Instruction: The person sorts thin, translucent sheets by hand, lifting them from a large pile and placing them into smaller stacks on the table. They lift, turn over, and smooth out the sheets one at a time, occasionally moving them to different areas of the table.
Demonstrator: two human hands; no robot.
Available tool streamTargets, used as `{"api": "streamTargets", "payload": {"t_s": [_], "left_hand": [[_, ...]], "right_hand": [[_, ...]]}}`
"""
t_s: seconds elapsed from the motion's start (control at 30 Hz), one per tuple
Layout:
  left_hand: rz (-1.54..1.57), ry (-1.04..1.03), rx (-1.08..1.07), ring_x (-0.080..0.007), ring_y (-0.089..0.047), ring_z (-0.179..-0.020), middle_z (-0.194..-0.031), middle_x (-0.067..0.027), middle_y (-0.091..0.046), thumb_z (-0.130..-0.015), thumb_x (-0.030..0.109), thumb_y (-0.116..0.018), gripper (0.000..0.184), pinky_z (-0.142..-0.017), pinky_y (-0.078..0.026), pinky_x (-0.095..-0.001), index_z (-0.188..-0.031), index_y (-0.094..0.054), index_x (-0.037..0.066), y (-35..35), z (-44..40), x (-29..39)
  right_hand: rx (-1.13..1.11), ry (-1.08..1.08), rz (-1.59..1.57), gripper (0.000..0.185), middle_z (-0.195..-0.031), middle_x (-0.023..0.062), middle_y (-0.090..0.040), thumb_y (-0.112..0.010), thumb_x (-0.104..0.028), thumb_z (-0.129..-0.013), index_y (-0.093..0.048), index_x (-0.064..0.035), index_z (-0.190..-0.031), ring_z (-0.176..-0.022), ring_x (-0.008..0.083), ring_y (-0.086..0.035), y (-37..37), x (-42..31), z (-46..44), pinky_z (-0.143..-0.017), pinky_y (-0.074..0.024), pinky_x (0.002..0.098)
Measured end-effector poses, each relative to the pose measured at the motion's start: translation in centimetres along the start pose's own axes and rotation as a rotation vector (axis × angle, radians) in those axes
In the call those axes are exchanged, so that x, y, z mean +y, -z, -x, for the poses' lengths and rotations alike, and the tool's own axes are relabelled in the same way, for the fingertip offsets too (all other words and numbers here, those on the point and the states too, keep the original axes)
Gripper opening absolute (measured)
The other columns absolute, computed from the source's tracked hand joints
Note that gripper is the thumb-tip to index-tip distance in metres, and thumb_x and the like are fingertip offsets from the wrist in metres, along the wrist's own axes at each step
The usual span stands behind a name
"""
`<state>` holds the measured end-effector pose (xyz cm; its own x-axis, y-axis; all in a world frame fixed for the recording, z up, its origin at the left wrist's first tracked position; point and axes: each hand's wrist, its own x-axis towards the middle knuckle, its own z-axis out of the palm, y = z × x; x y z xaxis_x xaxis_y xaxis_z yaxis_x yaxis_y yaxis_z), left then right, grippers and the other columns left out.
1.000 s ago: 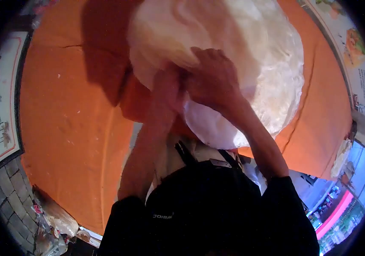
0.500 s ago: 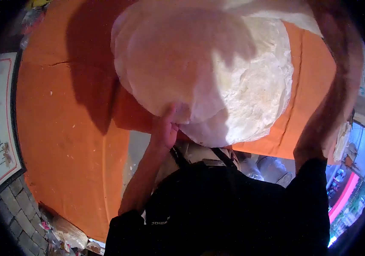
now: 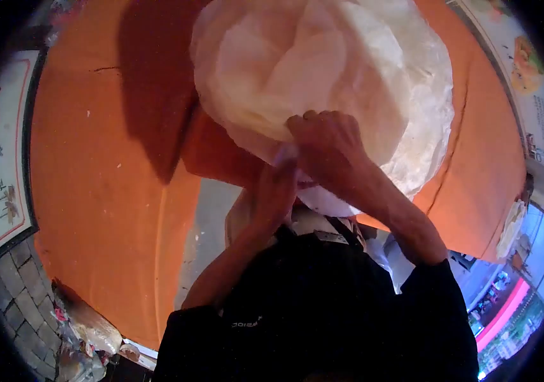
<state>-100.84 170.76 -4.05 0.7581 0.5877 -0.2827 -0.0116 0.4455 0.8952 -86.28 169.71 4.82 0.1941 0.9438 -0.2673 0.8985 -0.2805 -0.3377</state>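
Observation:
Thin, round, pale sheets lie in a stack on the orange-covered table, at the upper middle of the view. My right hand is closed at the near edge of the top sheet, which looks wrinkled and partly lifted. Just left of it and lower, my left hand is closed at the same near edge, close against my right hand. Its fingertips are partly hidden behind my right hand.
An orange cloth covers the table. A framed sign with writing stands at the left, and a printed board at the upper right. Plastic bags lie at the lower left beside brick paving.
My right hand has come back from the far right to the near edge, beside my left hand. The top sheet, smooth half a second ago, is now wrinkled. The view has shifted slightly.

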Motion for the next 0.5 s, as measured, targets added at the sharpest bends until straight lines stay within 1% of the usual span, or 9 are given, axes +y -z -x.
{"api": "streamTargets", "payload": {"t_s": [0.03,0.07,0.13,0.23,0.3,0.33,0.37,0.43,0.5], "left_hand": [[-0.104,-0.129,-0.047,-0.0193,-0.058,-0.101,-0.119,-0.013,-0.056,-0.094,0.015,-0.049,0.035,-0.08,-0.051,-0.0333,-0.125,-0.047,-0.001,0.5,0.0,-1.0],[-0.208,-0.259,-0.092,-0.0183,-0.058,-0.1,-0.119,-0.0135,-0.056,-0.093,0.013,-0.05,0.035,-0.079,-0.051,-0.0322,-0.125,-0.046,-0.001,0.9,0.0,-2.0],[-0.339,-0.332,-0.117,-0.0179,-0.057,-0.1,-0.12,-0.0139,-0.055,-0.091,0.01,-0.053,0.037,-0.08,-0.049,-0.0316,-0.125,-0.046,-0.001,1.8,-0.1,-3.5],[-0.405,-0.137,-0.096,-0.0197,-0.054,-0.105,-0.121,-0.0138,-0.053,-0.086,0.005,-0.058,0.042,-0.086,-0.046,-0.0333,-0.126,-0.045,0.0,1.8,0.5,-5.7],[-0.451,-0.02,-0.082,-0.0209,-0.053,-0.108,-0.122,-0.0138,-0.052,-0.082,0.001,-0.061,0.047,-0.091,-0.044,-0.0344,-0.126,-0.045,0.001,1.6,0.5,-6.4],[-0.517,0.094,-0.109,-0.0219,-0.052,-0.109,-0.123,-0.0138,-0.052,-0.082,0.001,-0.061,0.048,-0.093,-0.043,-0.0348,-0.127,-0.044,0.002,1.1,0.4,-3.0],[-0.58,0.207,-0.133,-0.0228,-0.051,-0.111,-0.123,-0.0138,-0.052,-0.082,0.002,-0.061,0.049,-0.095,-0.042,-0.0353,-0.128,-0.044,0.003,-0.2,0.7,3.0],[-0.631,0.34,-0.157,-0.0229,-0.051,-0.112,-0.123,-0.0138,-0.052,-0.082,0.002,-0.062,0.051,-0.097,-0.041,-0.0351,-0.129,-0.043,0.004,-0.8,0.8,5.9],[-0.529,0.353,-0.146,-0.0214,-0.051,-0.113,-0.123,-0.0137,-0.052,-0.083,0.003,-0.062,0.051,-0.096,-0.041,-0.0339,-0.13,-0.043,0.004,-0.8,0.3,5.2]], "right_hand": [[-0.012,0.007,-0.017,0.02,-0.079,0.0167,-0.064,-0.061,-0.016,-0.071,-0.064,-0.0045,-0.086,-0.076,0.0368,-0.063,0.4,-0.3,-0.2,-0.066,-0.0489,0.0466],[-0.003,0.012,-0.034,0.024,-0.08,0.0168,-0.064,-0.063,-0.019,-0.07,-0.063,-0.004,-0.089,-0.077,0.0371,-0.063,-0.4,-0.2,0.1,-0.067,-0.0488,0.0468],[0.014,0.029,-0.073,0.033,-0.081,0.0171,-0.064,-0.066,-0.026,-0.07,-0.062,-0.0031,-0.093,-0.078,0.0376,-0.063,-2.4,-0.4,0.3,-0.068,-0.0485,0.0472],[-0.039,-0.019,-0.244,0.044,-0.082,0.0194,-0.064,-0.067,-0.033,-0.07,-0.058,-0.0032,-0.101,-0.079,0.039,-0.062,-1.1,-0.3,0.6,-0.07,-0.0477,0.0488],[-0.065,-0.087,-0.196,0.049,-0.084,0.022,-0.064,-0.065,-0.034,-0.073,-0.055,-0.0022,-0.109,-0.08,0.0405,-0.062,-0.4,-1.4,0.4,-0.072,-0.0475,0.0495],[-0.056,-0.097,-0.182,0.051,-0.085,0.0233,-0.064,-0.065,-0.034,-0.074,-0.054,-0.0015,-0.112,-0.081,0.0412,-0.062,-0.6,-2.0,-0.1,-0.072,-0.0476,0.0494],[-0.046,-0.108,-0.168,0.053,-0.086,0.0245,-0.064,-0.064,-0.035,-0.075,-0.053,-0.0009,-0.114,-0.081,0.0418,-0.062,-0.7,-2.5,-0.5,-0.073,-0.0477,0.0493],[-0.019,-0.091,-0.164,0.055,-0.088,0.0269,-0.064,-0.063,-0.035,-0.077,-0.052,0.0007,-0.118,-0.083,0.0429,-0.062,-2.0,-3.1,-0.8,-0.073,-0.0482,0.048],[-0.091,-0.056,-0.084,0.054,-0.088,0.0267,-0.064,-0.063,-0.034,-0.077,-0.053,0.0007,-0.117,-0.084,0.0431,-0.062,-0.9,-2.9,-1.3,-0.073,-0.049,0.0468]]}}
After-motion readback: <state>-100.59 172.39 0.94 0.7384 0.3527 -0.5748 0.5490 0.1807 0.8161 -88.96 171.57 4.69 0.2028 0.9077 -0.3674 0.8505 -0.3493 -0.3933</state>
